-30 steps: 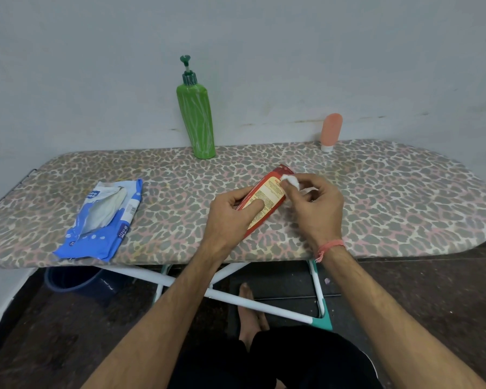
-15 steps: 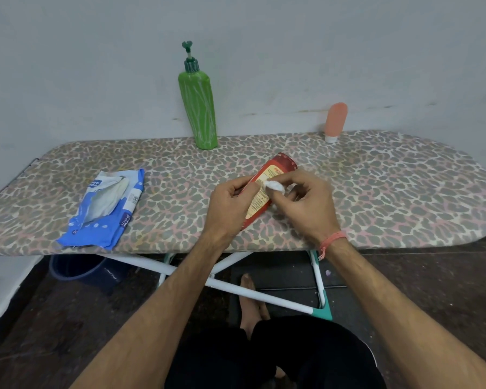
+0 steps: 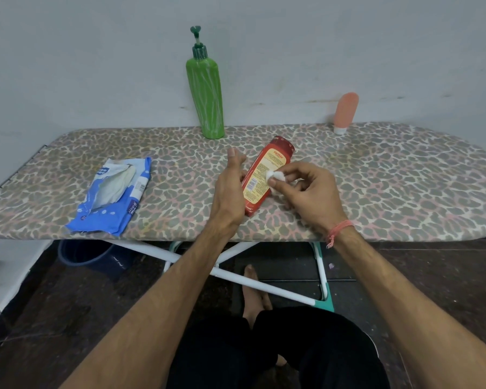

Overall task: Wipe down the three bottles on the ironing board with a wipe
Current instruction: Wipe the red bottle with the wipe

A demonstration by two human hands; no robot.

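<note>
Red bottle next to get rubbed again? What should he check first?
1. Wipe in the right hand: ok, pinched at the fingertips.
2. Red bottle held steady: not ok, it lies on the ironing board; the left hand is open beside it.
3. Label side facing up: ok.
4. Green pump bottle upright: ok.
5. Orange tube standing at the wall: ok.
6. Wipe wet enough: cannot tell.

We see the red bottle lying on the ironing board, our left hand beside it with fingers straight. Our right hand pinches a balled white wipe against its label. The green pump bottle stands behind.
</note>
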